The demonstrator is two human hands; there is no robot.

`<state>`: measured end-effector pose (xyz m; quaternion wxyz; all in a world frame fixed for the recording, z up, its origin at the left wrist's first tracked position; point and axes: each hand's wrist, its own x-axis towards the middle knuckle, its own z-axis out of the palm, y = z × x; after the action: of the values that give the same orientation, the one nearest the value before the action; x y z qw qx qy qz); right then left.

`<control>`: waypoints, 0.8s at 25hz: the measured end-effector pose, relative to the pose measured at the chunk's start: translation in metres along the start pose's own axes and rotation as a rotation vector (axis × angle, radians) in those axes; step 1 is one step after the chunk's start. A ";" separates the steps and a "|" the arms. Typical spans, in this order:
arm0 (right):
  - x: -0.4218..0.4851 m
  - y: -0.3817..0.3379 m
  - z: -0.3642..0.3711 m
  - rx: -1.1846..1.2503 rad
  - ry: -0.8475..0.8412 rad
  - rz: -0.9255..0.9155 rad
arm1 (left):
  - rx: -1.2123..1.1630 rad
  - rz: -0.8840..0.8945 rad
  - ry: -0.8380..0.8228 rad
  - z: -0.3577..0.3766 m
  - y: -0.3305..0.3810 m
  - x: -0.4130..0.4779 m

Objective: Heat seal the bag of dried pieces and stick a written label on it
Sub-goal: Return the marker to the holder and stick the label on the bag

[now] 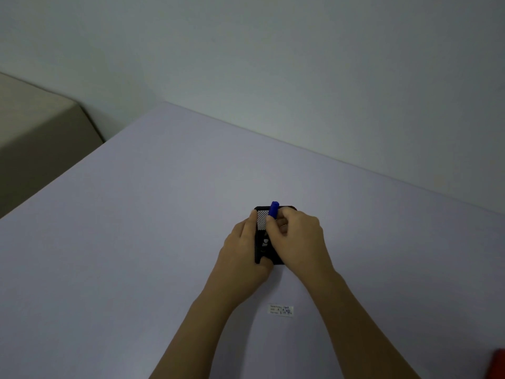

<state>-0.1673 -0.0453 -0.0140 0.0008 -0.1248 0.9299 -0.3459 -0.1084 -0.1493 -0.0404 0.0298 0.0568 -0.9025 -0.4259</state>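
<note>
A black mesh pen holder (261, 222) stands in the middle of the pale table (136, 242). My left hand (243, 250) is wrapped around its left side. My right hand (296, 236) pinches a blue pen (273, 209) whose capped end sticks up over the holder's rim. A small white label (280, 310) with printed lines and blue handwriting lies flat on the table nearer to me, between my forearms. The bag of dried pieces is not in view.
A red object (498, 365) shows at the bottom right corner. The grey wall (273, 64) meets the table's far edge. A beige piece of furniture (35, 127) stands beyond the table's left edge.
</note>
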 end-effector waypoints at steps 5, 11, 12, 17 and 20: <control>0.003 -0.004 -0.004 -0.153 0.003 -0.046 | 0.031 0.019 -0.007 0.000 0.001 -0.001; 0.006 0.014 -0.008 -0.353 0.163 -0.055 | 0.056 0.040 0.012 0.000 0.001 0.000; 0.006 0.017 -0.007 -0.345 0.152 -0.041 | 0.062 0.042 0.008 0.000 0.000 0.000; -0.006 0.024 -0.016 -0.103 0.207 0.004 | 0.012 0.070 0.011 -0.009 0.007 -0.010; -0.040 0.050 -0.023 0.074 0.322 0.107 | -0.042 0.045 0.268 -0.008 -0.001 -0.031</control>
<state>-0.1425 0.0156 -0.0323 -0.1252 -0.0182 0.9099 -0.3951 -0.0763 -0.1523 -0.0361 0.1607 0.0920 -0.8823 -0.4326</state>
